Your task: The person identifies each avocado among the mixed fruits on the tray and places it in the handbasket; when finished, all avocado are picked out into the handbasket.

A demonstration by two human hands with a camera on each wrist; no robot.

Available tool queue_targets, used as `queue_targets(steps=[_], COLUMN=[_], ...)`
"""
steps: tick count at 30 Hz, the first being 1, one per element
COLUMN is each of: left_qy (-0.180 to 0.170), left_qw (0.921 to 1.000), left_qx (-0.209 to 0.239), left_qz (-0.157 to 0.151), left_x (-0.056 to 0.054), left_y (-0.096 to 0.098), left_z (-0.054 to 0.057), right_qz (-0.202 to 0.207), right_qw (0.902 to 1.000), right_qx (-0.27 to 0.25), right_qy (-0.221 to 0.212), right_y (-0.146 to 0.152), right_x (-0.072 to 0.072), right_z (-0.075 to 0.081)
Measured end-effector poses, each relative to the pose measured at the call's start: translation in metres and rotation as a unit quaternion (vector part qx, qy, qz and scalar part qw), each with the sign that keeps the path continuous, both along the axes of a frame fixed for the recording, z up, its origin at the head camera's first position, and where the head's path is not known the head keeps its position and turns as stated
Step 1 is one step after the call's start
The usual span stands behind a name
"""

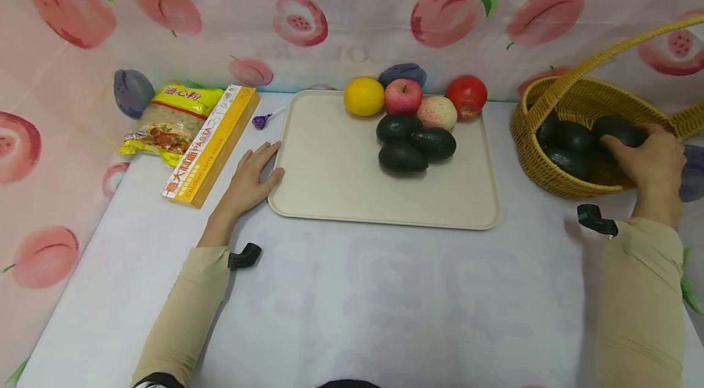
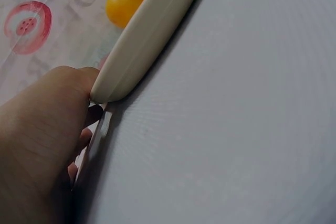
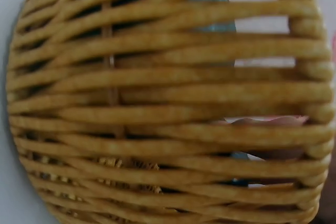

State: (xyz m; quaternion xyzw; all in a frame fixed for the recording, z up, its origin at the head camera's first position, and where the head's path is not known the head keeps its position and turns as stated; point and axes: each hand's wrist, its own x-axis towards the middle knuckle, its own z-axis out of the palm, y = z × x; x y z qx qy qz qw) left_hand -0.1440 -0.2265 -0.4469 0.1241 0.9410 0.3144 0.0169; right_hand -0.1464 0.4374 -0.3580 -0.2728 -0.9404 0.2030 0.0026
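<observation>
My right hand (image 1: 654,159) reaches into the yellow wicker basket (image 1: 550,177) on the right and grips a dark green avocado (image 1: 620,130), thumb on its near side. Several more avocados (image 1: 572,137) lie beside it in the basket. Woven basket wall (image 3: 173,98) fills the right wrist view and mostly hides that hand. My left hand (image 1: 250,177) rests at the left edge of the beige tray (image 1: 330,192), fingers extended on the table and thumb at the rim; the left wrist view has it against the tray edge (image 2: 139,45). Three avocados (image 1: 403,157) sit together on the tray.
Along the tray's back are a lemon (image 1: 364,96), an apple (image 1: 404,96), a peach (image 1: 437,113) and a red tomato-like fruit (image 1: 466,98). Left of the tray lie a purple lollipop (image 1: 261,122), a pasta box (image 1: 211,146) and a yellow pasta bag (image 1: 173,122). The basket's handle (image 1: 610,58) arches over it.
</observation>
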Motion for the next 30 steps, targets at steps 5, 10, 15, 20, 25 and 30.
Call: queue_targets(steps=[5, 10, 15, 20, 25, 30], left_qy=[-0.003, 0.000, 0.000, -0.002, 0.000, 0.010], left_qw=[1.0000, 1.0000, 1.0000, 1.0000, 1.0000, 0.9999], left_qx=[-0.006, -0.006, -0.005, -0.007, -0.006, -0.009], left_qz=[-0.003, -0.005, -0.006, -0.002, -0.003, -0.009], left_x=[0.002, 0.002, -0.001, 0.001, 0.000, 0.000], left_y=[-0.002, -0.002, -0.001, -0.002, -0.002, -0.001], left_z=[0.002, 0.002, 0.002, 0.000, -0.001, 0.000], right_qz=[0.043, 0.081, 0.125, 0.132, 0.150, 0.119], right_qw=[0.9984, 0.9932, 0.9836, 0.9819, 0.9851, 0.9918], right_qx=[0.012, 0.025, 0.031, 0.018, -0.007, -0.044], right_qy=[-0.034, -0.080, -0.126, -0.135, -0.083, -0.013], right_y=[0.004, 0.010, 0.014, 0.014, 0.014, 0.008], right_x=[-0.004, -0.006, -0.007, -0.011, -0.010, -0.006], right_z=[0.001, 0.004, 0.010, 0.008, 0.003, -0.002])
